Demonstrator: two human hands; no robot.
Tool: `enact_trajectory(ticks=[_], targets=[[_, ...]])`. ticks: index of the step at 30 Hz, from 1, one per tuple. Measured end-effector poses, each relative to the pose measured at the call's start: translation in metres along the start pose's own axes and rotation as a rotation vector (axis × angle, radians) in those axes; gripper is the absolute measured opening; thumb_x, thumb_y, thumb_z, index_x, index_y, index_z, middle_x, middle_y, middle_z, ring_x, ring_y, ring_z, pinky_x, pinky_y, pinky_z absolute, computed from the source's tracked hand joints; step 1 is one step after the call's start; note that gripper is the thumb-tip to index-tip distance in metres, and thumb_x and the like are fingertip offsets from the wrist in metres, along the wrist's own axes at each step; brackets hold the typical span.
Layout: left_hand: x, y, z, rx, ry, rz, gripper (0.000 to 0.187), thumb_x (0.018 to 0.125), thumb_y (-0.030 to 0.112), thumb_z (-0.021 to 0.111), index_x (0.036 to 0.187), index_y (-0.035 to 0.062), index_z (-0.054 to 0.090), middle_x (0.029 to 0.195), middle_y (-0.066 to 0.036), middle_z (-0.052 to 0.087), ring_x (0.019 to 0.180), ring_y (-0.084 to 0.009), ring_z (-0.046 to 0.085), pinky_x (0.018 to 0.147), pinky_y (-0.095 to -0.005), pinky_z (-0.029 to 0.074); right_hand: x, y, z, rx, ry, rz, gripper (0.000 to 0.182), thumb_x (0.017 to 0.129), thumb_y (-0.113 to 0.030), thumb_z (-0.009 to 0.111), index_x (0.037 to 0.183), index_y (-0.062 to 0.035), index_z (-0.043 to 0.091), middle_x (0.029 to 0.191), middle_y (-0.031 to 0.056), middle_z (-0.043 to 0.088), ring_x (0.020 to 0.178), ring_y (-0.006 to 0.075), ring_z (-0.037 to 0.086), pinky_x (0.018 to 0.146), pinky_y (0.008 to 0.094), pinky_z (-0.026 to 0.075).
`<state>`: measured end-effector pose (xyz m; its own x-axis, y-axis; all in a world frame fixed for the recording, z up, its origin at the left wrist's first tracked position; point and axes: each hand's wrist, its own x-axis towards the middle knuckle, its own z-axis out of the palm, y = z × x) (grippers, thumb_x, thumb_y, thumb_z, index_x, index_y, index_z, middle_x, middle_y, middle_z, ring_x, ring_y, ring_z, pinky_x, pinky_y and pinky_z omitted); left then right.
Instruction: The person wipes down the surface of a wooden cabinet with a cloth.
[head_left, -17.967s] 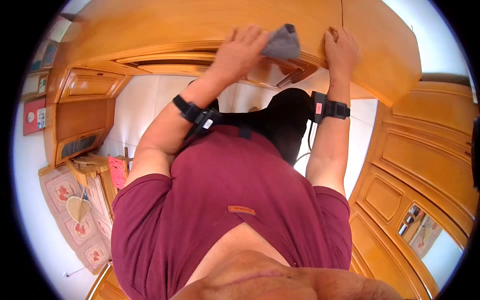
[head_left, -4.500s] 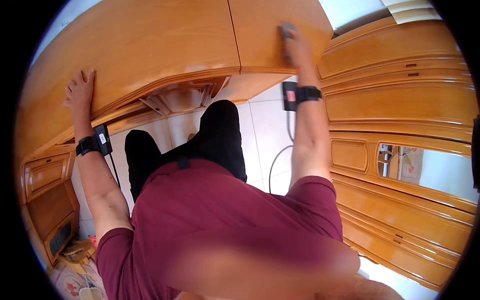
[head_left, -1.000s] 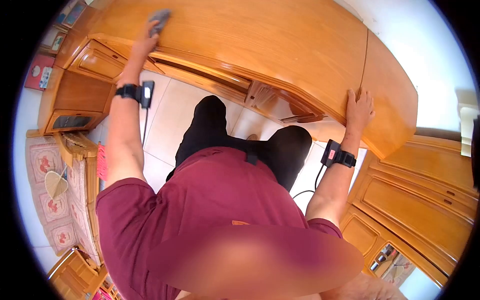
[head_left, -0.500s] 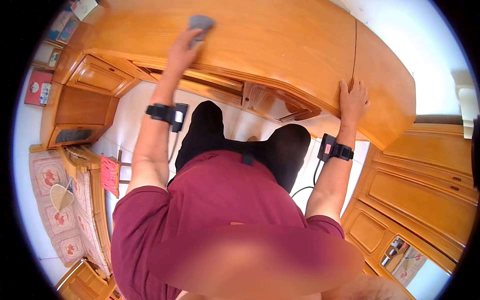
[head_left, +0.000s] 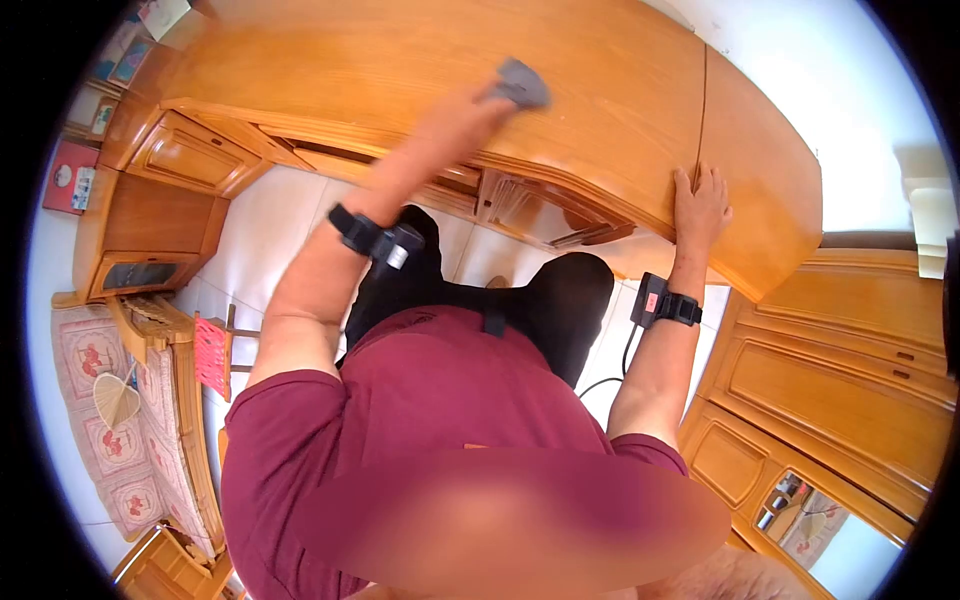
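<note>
In my left hand [head_left: 475,115] is a grey cloth [head_left: 522,85], bunched up and pressed to the wooden tabletop [head_left: 620,90]. The hand is smeared by motion, but its fingers close on the cloth's near side. My right hand [head_left: 703,205] rests palm down near the tabletop's front edge, fingers spread, beside the dark seam between two panels. Both wrists carry a black strap with a small box.
Below the tabletop edge is a partly open drawer [head_left: 340,165]. Wooden cabinets [head_left: 820,380] stand at the right. To the left are a small pink-seated stool [head_left: 213,358] and a wooden bench with patterned cushions [head_left: 95,360]. A cable hangs by my right forearm.
My left hand has swept the grey cloth to the right across the tabletop, and slightly toward me. My right hand stays in place.
</note>
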<state>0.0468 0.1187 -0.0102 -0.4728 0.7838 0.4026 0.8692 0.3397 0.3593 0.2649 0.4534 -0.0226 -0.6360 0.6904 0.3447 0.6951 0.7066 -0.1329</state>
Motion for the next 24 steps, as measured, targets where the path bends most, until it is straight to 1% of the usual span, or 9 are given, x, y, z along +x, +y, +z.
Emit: enact_trajectory(ticks=[4, 6, 7, 9, 11, 16, 17, 20, 24], targets=[[-0.030, -0.128, -0.051, 0.206, 0.162, -0.124, 0.027, 0.094, 0.012, 0.056, 0.120, 0.0136, 0.065, 0.128, -0.019, 0.060, 0.108, -0.0414, 0.062, 0.091, -0.0459, 0.052, 0.000, 0.001, 0.002, 0.017, -0.006, 0.007, 0.063, 0.090, -0.054, 0.057, 0.139, -0.0144, 0.055, 0.151, 0.0117, 0.046, 0.142, 0.0291, 0.037, 0.113, 0.0598, 0.023], [-0.059, -0.216, -0.077, 0.250, 0.209, -0.203, 0.027, 0.095, 0.011, 0.055, 0.119, 0.0098, 0.065, 0.124, -0.020, 0.062, 0.108, -0.0396, 0.062, 0.091, -0.0458, 0.052, 0.001, 0.002, 0.002, 0.016, -0.002, 0.009, 0.063, 0.090, -0.054, 0.057, 0.139, -0.0148, 0.055, 0.151, 0.0116, 0.045, 0.142, 0.0290, 0.037, 0.113, 0.0597, 0.023], [-0.079, -0.272, -0.087, 0.264, 0.265, -0.286, 0.028, 0.095, 0.011, 0.054, 0.120, 0.0093, 0.064, 0.120, -0.020, 0.063, 0.107, -0.0391, 0.063, 0.090, -0.0456, 0.052, 0.001, 0.002, 0.002, 0.014, 0.001, 0.011, 0.063, 0.090, -0.054, 0.056, 0.139, -0.0151, 0.055, 0.151, 0.0114, 0.045, 0.142, 0.0289, 0.037, 0.113, 0.0595, 0.023], [-0.097, -0.311, -0.114, 0.194, 0.283, -0.609, 0.030, 0.094, 0.013, 0.054, 0.122, 0.0091, 0.064, 0.114, -0.021, 0.066, 0.103, -0.0387, 0.065, 0.089, -0.0458, 0.053, 0.000, -0.001, -0.003, 0.008, -0.011, 0.017, 0.062, 0.090, -0.054, 0.056, 0.139, -0.0155, 0.055, 0.151, 0.0111, 0.045, 0.142, 0.0291, 0.037, 0.113, 0.0594, 0.023], [-0.100, -0.303, -0.135, 0.108, 0.241, -0.842, 0.031, 0.095, 0.016, 0.054, 0.123, 0.0094, 0.064, 0.112, -0.021, 0.068, 0.101, -0.0388, 0.066, 0.088, -0.0463, 0.053, 0.000, -0.001, -0.006, 0.000, -0.019, 0.022, 0.062, 0.090, -0.054, 0.055, 0.139, -0.0159, 0.055, 0.151, 0.0107, 0.045, 0.142, 0.0293, 0.037, 0.113, 0.0592, 0.023], [-0.090, -0.290, -0.122, 0.575, 0.306, -0.872, 0.039, 0.091, 0.029, 0.056, 0.127, 0.0145, 0.063, 0.111, -0.023, 0.068, 0.096, -0.0393, 0.066, 0.085, -0.0479, 0.053, 0.000, -0.004, -0.005, -0.027, -0.010, 0.022, 0.062, 0.090, -0.053, 0.055, 0.139, -0.0152, 0.054, 0.151, 0.0105, 0.045, 0.142, 0.0306, 0.037, 0.112, 0.0598, 0.024], [-0.085, -0.288, -0.115, 0.577, 0.305, -0.867, 0.039, 0.091, 0.029, 0.056, 0.127, 0.0145, 0.063, 0.111, -0.023, 0.068, 0.096, -0.0393, 0.066, 0.085, -0.0479, 0.053, 0.000, -0.004, -0.004, -0.025, -0.010, 0.027, 0.062, 0.090, -0.053, 0.055, 0.139, -0.0152, 0.054, 0.151, 0.0105, 0.045, 0.142, 0.0306, 0.037, 0.112, 0.0598, 0.024], [-0.065, -0.264, -0.092, 0.315, 0.229, -0.541, 0.040, 0.087, 0.023, 0.059, 0.127, 0.0157, 0.063, 0.113, -0.023, 0.066, 0.101, -0.0414, 0.063, 0.089, -0.0474, 0.051, 0.000, -0.004, -0.004, -0.035, -0.015, 0.018, 0.062, 0.091, -0.052, 0.055, 0.139, -0.0141, 0.053, 0.151, 0.0106, 0.045, 0.142, 0.0307, 0.037, 0.112, 0.0607, 0.024], [-0.007, -0.126, -0.038, 0.038, 0.227, -0.270, 0.052, 0.082, 0.015, 0.065, 0.133, 0.0081, 0.057, 0.127, -0.023, 0.061, 0.118, -0.0399, 0.057, 0.100, -0.0446, 0.046, 0.000, -0.004, -0.004, -0.029, -0.015, 0.017, 0.061, 0.091, -0.051, 0.055, 0.140, -0.0134, 0.053, 0.151, 0.0103, 0.045, 0.142, 0.0309, 0.036, 0.112, 0.0611, 0.023]])
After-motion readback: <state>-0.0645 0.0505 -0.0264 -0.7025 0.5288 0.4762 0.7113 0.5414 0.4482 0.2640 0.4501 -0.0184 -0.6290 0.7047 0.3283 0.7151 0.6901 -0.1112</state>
